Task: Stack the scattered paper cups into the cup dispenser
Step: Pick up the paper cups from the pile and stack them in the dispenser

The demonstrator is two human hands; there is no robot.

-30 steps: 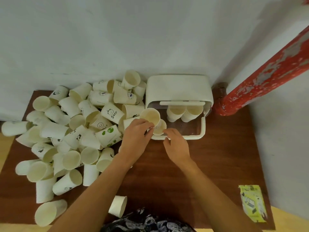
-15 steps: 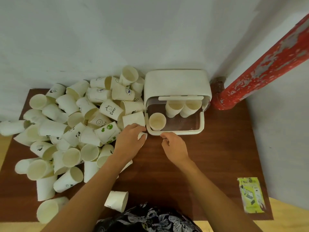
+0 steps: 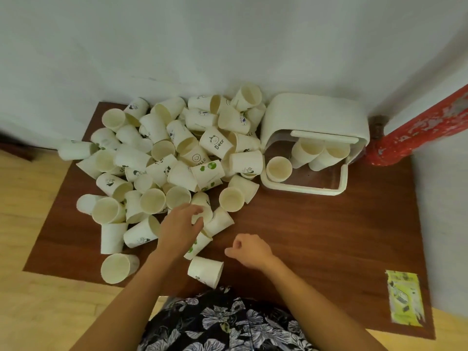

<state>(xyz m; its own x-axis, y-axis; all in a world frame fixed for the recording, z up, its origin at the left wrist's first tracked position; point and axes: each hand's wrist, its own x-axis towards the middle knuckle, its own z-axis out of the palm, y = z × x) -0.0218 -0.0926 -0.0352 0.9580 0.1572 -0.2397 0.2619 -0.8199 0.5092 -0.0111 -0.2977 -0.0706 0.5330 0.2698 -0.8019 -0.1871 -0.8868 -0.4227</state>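
Several white paper cups lie heaped on the left half of the brown table. The white cup dispenser stands at the back right, its front tray open. One cup stands upright at the tray's left, and two stacked columns of cups lean under the lid. My left hand reaches into the pile's near edge, finger and thumb curled round the rim of a cup. My right hand rests on the bare table, loosely curled and holding nothing. A lone cup lies near the front edge.
A red peeling pipe rises at the right beside the dispenser. A yellow-green packet lies at the table's front right corner. A pale wall runs behind the table, and wooden floor shows to the left.
Both hands drew back from the dispenser toward me, leaving one cup upright in its tray. My left hand shifted to the pile's near edge and closed on another cup.
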